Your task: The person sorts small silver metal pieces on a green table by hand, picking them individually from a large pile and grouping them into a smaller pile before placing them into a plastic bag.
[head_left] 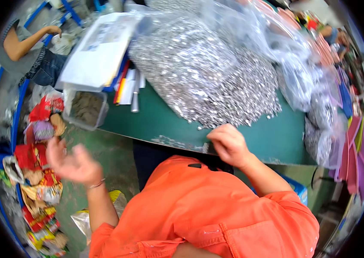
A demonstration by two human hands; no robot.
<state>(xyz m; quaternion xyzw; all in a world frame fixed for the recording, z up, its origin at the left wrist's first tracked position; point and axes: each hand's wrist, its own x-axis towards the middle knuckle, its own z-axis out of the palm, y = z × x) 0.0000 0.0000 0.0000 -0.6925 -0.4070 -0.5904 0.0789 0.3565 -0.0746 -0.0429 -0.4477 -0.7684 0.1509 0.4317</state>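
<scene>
Two hands: both mine, coming up over my orange shirt (pixel 199 206), one on each side
Right hand (pixel 229 144): curled at the near edge of the green table (pixel 276 137), fingers bent down over the edge; whether anything is pinched in them I cannot tell
Left hand (pixel 72 163): off the table to my left, raised over the floor, fingers spread loose and blurred, holding nothing
Wrist: thin bracelet (pixel 97 185) on my left one
Silver pieces (pixel 216 81): a big heap of small shiny parts spread on the table just beyond my right hand, its nearest strays close to my knuckles, well apart from my left hand
Clear tub (pixel 85 109): at the table's left corner, past my left hand, with brownish bits inside
Snack wrappers (pixel 40 180): red and yellow, piled on the floor just left of my left hand
Papers (pixel 98 47): white stack behind the tub
Clear bags (pixel 302 69): crumpled plastic, right of the heap
Far left: another person's arm (pixel 29 41), bent at the elbow
</scene>
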